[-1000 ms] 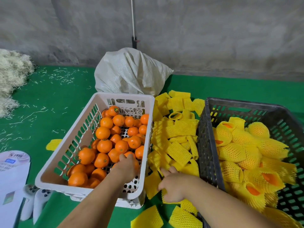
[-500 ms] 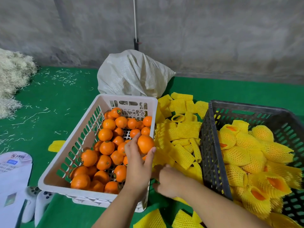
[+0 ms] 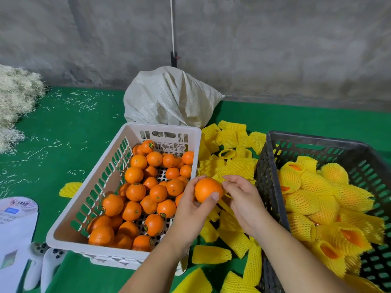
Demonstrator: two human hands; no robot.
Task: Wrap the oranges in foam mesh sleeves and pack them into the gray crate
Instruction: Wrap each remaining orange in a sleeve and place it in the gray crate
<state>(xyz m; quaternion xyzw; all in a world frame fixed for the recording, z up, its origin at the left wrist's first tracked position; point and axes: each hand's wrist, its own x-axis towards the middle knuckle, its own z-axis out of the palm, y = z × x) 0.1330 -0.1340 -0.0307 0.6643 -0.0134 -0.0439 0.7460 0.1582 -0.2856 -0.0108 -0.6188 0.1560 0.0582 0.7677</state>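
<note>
Held between thumb and curled fingers, one bare orange (image 3: 207, 189) sat in the left hand (image 3: 191, 208), whose grip was closed round the fruit just above the gap between the two crates. The right hand (image 3: 243, 199) met it from the other side, its fingertips pinching a yellow foam mesh sleeve (image 3: 224, 194) that lay against the orange's right flank; only a strip of that sleeve showed between hand and fruit, so how far it covered the orange could not be told.

On the green tabletop (image 3: 63, 127), the gray crate (image 3: 313, 142) stood at the right, its slatted walls dark, and it was filled with wrapped oranges (image 3: 313, 199), each cased in yellow mesh with orange skin showing at some open ends. The white crate (image 3: 127, 132) stood at the left, touching the left forearm, and it held a heap of loose oranges (image 3: 148, 187), smooth and bright, several bearing small stickers. Between the crates lay a pile of empty sleeves (image 3: 232, 166), flattened and overlapping, running from the far side down under both forearms. One stray sleeve (image 3: 69, 188) lay just outside the white crate's left wall.

Behind the white crate slumped a white woven sack (image 3: 169, 98). Pale straw-like shavings (image 3: 17, 98) were heaped at the far left, with bits scattered nearby. A printed white card (image 3: 14, 218) and a white controller (image 3: 44, 263) lay at the near left corner.
</note>
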